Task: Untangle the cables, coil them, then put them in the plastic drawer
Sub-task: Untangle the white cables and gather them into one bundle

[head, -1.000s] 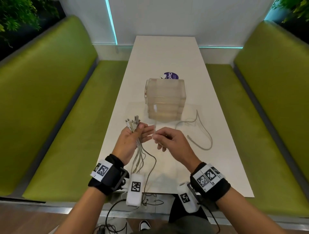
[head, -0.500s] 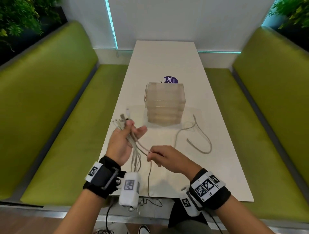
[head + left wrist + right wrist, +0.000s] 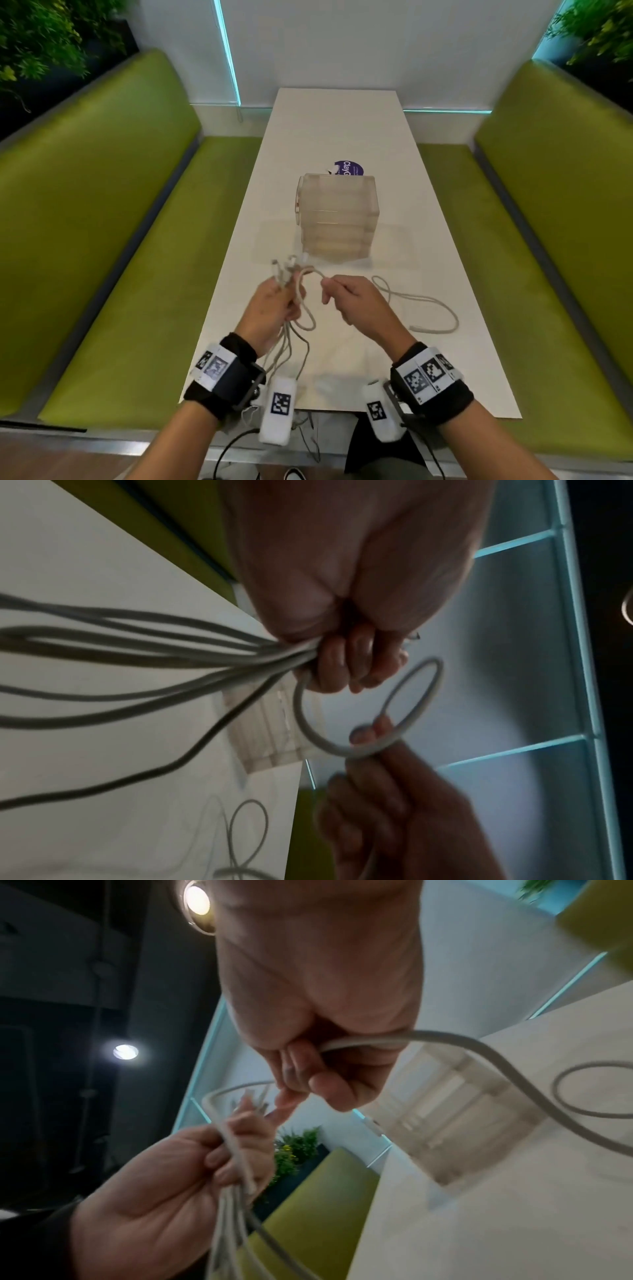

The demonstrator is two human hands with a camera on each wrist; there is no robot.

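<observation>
My left hand [image 3: 274,308] grips a bundle of white cables [image 3: 287,342] above the near part of the white table [image 3: 342,130]; plug ends [image 3: 286,267] stick up past the fingers and strands hang down over the table's edge. My right hand [image 3: 346,294] pinches one cable that loops [image 3: 411,702] over from the bundle. The rest of that cable [image 3: 428,308] trails in a curve on the table to the right. The translucent plastic drawer unit [image 3: 337,219] stands just beyond both hands, its drawers closed.
Green bench seats [image 3: 120,274] run along both sides of the table. A purple round sticker [image 3: 347,168] lies behind the drawer unit. Plants [image 3: 41,37] stand at the upper corners, and a white wall closes the far end.
My right hand has moved up and forward, drawing a loop of cable over toward the bundle. The left hand has shifted slightly with the bundle still in its grip.
</observation>
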